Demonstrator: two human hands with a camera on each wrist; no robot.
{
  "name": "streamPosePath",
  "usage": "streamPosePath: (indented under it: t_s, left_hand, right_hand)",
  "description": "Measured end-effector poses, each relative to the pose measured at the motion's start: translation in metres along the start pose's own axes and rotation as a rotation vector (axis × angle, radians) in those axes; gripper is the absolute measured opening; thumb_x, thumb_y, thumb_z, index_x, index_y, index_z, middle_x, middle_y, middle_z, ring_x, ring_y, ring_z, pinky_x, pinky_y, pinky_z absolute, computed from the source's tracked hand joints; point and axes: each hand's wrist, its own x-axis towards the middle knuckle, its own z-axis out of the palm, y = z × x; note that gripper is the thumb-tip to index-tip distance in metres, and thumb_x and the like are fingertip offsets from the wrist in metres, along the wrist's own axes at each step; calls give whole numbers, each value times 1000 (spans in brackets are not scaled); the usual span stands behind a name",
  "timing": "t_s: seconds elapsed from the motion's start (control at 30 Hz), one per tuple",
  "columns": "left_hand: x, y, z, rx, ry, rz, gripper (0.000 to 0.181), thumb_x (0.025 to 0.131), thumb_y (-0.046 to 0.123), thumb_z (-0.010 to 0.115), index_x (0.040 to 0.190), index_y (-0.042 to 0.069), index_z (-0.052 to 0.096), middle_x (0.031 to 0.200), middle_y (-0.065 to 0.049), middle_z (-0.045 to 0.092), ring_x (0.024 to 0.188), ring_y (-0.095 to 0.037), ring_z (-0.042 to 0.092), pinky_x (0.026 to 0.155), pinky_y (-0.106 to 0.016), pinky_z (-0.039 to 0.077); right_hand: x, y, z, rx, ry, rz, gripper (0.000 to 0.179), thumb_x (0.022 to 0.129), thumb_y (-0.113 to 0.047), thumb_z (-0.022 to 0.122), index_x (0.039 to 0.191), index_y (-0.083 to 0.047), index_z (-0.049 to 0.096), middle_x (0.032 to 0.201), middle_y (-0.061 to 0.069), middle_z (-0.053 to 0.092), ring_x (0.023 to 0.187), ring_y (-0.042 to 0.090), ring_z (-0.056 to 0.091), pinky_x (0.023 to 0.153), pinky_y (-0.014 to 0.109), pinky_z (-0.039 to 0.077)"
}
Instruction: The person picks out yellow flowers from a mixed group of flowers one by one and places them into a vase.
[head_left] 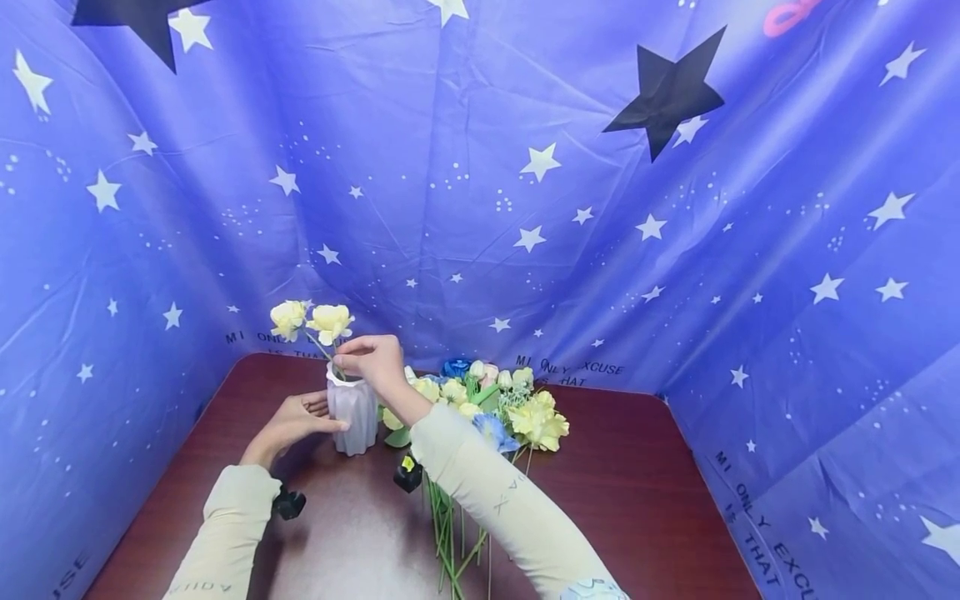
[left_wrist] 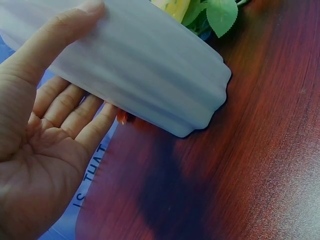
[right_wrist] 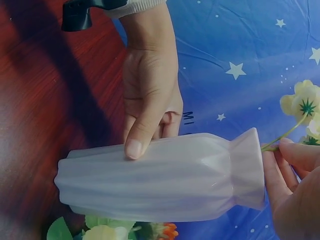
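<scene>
A white fluted vase (head_left: pixel 354 421) stands upright on the table at the left. My left hand (head_left: pixel 296 423) holds it by the side, its thumb across the near face and the fingers behind, as the left wrist view shows. At the mouth my right hand (head_left: pixel 378 367) pinches the stem of a pale yellow flower (head_left: pixel 330 323) between thumb and fingers. Another pale yellow bloom (head_left: pixel 288 320) leans out to the left, its stem running down toward the rim. In the right wrist view, a thin green stem (right_wrist: pixel 287 132) passes between the right fingertips, right beside the vase's flared mouth.
To the right of the vase lies a pile of artificial flowers (head_left: pixel 540 421), yellow, blue and white, with long green stems (head_left: pixel 450 542) toward the front edge. The dark red wooden table (head_left: pixel 615 500) is enclosed by a blue star-printed cloth (head_left: pixel 465 208).
</scene>
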Motion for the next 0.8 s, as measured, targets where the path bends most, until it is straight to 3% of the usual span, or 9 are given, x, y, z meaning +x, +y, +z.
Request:
streamPosePath:
  t_s: [0.23, 0.47, 0.8]
  left_hand:
    - [-3, 1, -2, 18, 2, -15, 90, 83, 26, 86, 149, -12, 39, 149, -31, 47, 140, -43, 47, 113, -47, 47]
    - [0, -2, 2, 12, -10, -15, 87, 82, 24, 87, 148, -12, 42, 146, -30, 51, 139, -42, 49, 111, -44, 49]
    - [1, -1, -1, 22, 2, -10, 86, 82, 25, 87, 147, -12, 43, 146, -30, 52, 138, -41, 50, 110, -44, 50]
  right_hand:
    - [-1, 0, 4, -83, -18, -18, 11, 80, 7, 81, 91, 5, 78, 89, 19, 77, 77, 26, 78, 65, 22, 63]
    - [-3, -1, 3, -283, 24, -24, 7, 79, -3, 85, 85, -4, 81, 85, 10, 79, 69, 10, 73, 63, 14, 56]
    - [0, -7, 8, -398, 96, 17, 7, 77, -9, 89, 79, -11, 82, 79, 2, 79, 66, 4, 65, 60, 13, 50]
